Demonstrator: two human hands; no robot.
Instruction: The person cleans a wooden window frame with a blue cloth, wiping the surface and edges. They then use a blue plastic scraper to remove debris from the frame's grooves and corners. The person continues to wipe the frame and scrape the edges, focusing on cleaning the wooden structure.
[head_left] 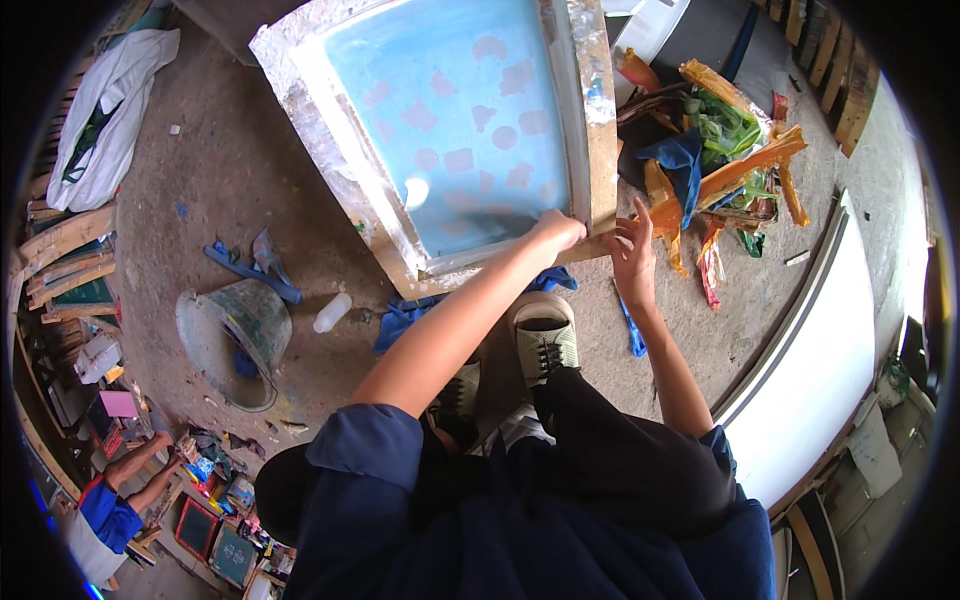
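Observation:
A wooden-framed printing screen [603, 130] with blue mesh [440, 130] leans in front of me; small darker shapes dot the mesh. At its lower right inside corner, my left hand [560, 232] rests with the fingers curled closed; whatever they pinch is hidden. Just outside that same corner is my right hand [634, 262], its fingers apart and bent, the tips touching or close to the wooden edge. Blue cloth-like scraps [400, 325] lie below the screen's lower edge, near my shoes [545, 335].
Right of the screen is a heap of crumpled orange, green and blue scraps [715, 180]. A grey bucket [235, 340] and a whitish bottle [332, 312] sit on the left. A white panel [810, 370] lies at right. Another person [115, 510] is at lower left among clutter.

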